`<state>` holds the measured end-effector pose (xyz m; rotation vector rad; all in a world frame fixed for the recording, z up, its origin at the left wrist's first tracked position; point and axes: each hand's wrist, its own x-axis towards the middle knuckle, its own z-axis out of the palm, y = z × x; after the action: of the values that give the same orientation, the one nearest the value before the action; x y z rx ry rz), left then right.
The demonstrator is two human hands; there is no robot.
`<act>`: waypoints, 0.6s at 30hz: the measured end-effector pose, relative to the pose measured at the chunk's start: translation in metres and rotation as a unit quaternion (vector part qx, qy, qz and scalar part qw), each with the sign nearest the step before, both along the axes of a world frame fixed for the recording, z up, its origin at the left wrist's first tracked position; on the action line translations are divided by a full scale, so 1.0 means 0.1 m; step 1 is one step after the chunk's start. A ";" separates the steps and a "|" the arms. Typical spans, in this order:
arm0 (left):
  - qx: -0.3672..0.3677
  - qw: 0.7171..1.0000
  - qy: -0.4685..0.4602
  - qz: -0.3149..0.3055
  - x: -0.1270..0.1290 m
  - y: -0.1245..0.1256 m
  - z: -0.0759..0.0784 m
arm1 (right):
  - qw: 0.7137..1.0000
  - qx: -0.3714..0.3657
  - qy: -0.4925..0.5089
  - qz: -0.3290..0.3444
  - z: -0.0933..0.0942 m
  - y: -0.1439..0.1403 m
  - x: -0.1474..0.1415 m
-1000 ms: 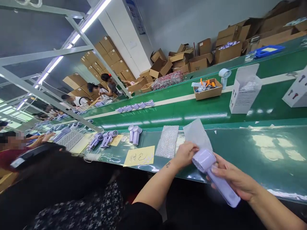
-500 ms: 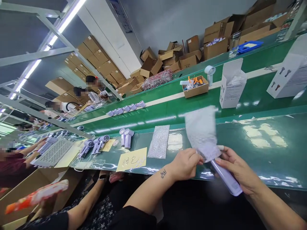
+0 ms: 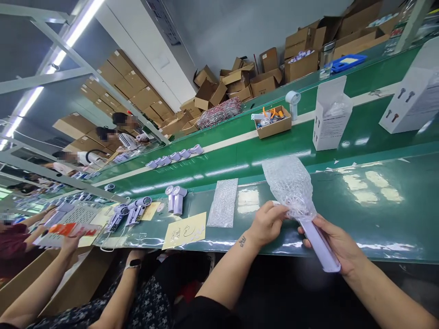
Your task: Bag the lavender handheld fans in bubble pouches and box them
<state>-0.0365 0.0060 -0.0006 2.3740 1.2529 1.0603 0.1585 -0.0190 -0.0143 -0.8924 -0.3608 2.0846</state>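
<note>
Your right hand (image 3: pixel 338 244) is wrapped round the handle of a pale lilac handheld fan (image 3: pixel 317 242), fingers curled closed on it, just above the near edge of the green bench (image 3: pixel 377 214). The fan's head is hidden inside a bubble-wrap bag (image 3: pixel 290 185), which stands up from the handle, tilted a bit to the left; only a faint round shape shows thru the plastic. Your left hand (image 3: pixel 269 221) pinches the bag's lower left edge betw. thumb and fingers, closed on the wrap, right beside the fan's neck. A small tattoo on that wrist is too small to read.

To the left on the bench lie a flat spare bubble bag (image 3: pixel 223 203), a yellow note (image 3: pixel 185 230) w/ handwriting, and two more lilac fans (image 3: pixel 175 197) side by side. Beyond, on the conveyor belt (image 3: pixel 240 155), a white carton (image 3: pixel 329 116) stands open; a second one at the right is cut off by the frame edge. A co-worker's arms (image 3: pixel 51 274) at lower left hold an orange-and-white pack (image 3: pixel 70 229), blurred. People further down the line are small and indistinct.
</note>
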 end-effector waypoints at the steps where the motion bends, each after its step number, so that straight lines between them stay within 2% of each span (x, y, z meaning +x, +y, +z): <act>1: -0.002 1.000 -0.002 0.007 0.02 -0.03 -0.01 | 1.000 0.001 0.004 -0.006 0.01 0.01 -0.01; 3: 0.005 1.000 0.010 -0.006 0.08 -0.13 -0.03 | 1.000 0.011 0.003 -0.017 0.04 0.02 -0.02; 7: -0.002 0.996 0.027 -0.081 0.24 -0.33 -0.06 | 0.999 0.008 -0.029 -0.024 0.05 0.00 -0.03; 8: -0.031 0.997 0.005 -0.073 0.28 -0.34 -0.06 | 0.999 -0.001 -0.046 -0.028 0.04 0.00 -0.03; 10: -0.128 0.989 -0.069 -0.013 0.33 -0.28 -0.02 | 0.996 -0.020 -0.084 -0.029 0.04 0.04 0.00; 12: -0.248 0.956 -0.151 0.045 0.38 -0.16 0.06 | 0.991 -0.027 -0.128 -0.016 0.12 0.15 0.05; 15: -0.388 0.874 -0.282 0.074 0.45 0.08 0.26 | 0.973 0.012 -0.230 0.025 0.40 0.46 0.19; 17: -0.432 0.819 -0.370 0.074 0.50 0.21 0.45 | 0.936 0.079 -0.338 0.062 0.68 0.69 0.30; 18: -0.440 0.798 -0.405 0.077 0.52 0.27 0.55 | 0.906 0.118 -0.397 0.087 0.82 0.79 0.35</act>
<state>0.0159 0.0331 0.0545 0.9570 1.1900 1.0217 0.1932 0.0604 0.0681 -1.5747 -1.1267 1.6816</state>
